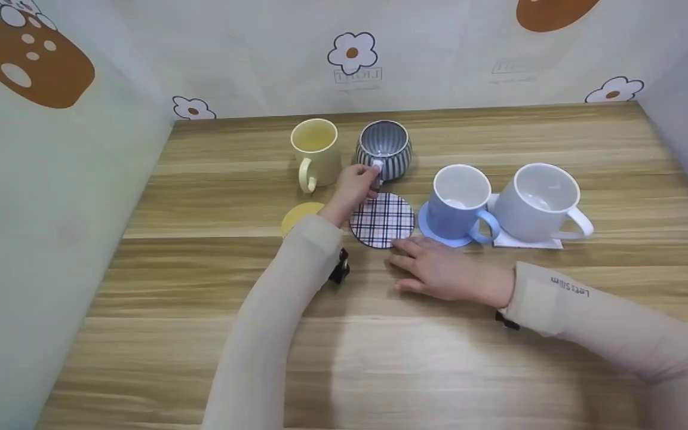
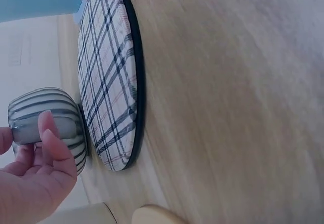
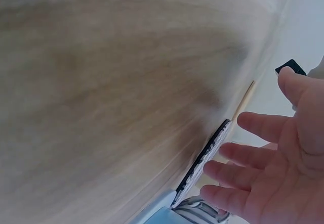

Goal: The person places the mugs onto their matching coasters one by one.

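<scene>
My left hand (image 1: 351,192) pinches the handle of a grey striped mug (image 1: 401,161), thumb and fingers on either side of it in the left wrist view. The mug stands upright just behind a round plaid coaster (image 1: 383,221), which has a black edge (image 2: 137,77). My right hand (image 1: 439,270) reaches in from the right with spread, nearly straight fingers, its fingertips right at the coaster's near right rim. In the right wrist view that hand (image 3: 288,163) shows its palm and holds nothing.
Left of the striped mug stands a yellow mug (image 1: 323,161); a yellow coaster (image 1: 299,215) lies partly behind my left forearm. On the right, a blue mug (image 1: 454,209) stands on a round blue coaster (image 1: 430,230), and a white mug (image 1: 529,209) on a white coaster (image 1: 526,242).
</scene>
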A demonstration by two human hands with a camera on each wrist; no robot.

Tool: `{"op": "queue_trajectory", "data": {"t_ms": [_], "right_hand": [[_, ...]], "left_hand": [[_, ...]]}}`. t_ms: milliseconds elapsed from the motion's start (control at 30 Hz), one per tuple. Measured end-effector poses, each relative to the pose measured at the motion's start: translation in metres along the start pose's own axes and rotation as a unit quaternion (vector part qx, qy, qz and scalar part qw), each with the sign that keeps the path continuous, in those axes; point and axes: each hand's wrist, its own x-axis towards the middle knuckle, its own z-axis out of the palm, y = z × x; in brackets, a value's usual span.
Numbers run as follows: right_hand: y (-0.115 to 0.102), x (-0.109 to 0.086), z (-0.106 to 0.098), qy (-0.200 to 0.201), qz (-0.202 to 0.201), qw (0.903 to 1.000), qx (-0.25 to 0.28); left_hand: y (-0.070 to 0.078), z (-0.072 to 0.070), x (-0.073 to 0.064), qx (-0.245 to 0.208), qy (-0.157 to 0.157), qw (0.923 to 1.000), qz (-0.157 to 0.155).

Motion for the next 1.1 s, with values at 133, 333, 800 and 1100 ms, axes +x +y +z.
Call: {"op": "queue_trajectory", "data": {"t_ms": [133, 333, 800, 1100], "right_hand": [[0.000, 0.001, 0.000, -0.002, -0.013, 0.9999, -0.004], [-0.001, 0.003, -0.001, 0.005, -0.013, 0.9999, -0.001], [0.003, 0.010, 0.005, 0.028, -0.001, 0.9995, -0.015], [0.003, 0.010, 0.009, 0.033, 0.009, 0.9990, -0.027]], "left_hand": [[-0.002, 0.002, 0.003, -0.011, -0.011, 0.9999, -0.001], [-0.005, 0.007, 0.010, -0.017, -0.020, 0.9996, 0.012], [-0.005, 0.019, 0.011, -0.079, 0.015, 0.9967, 0.007], [-0.007, 0.021, 0.006, -0.011, 0.058, 0.9969, 0.052]]}}
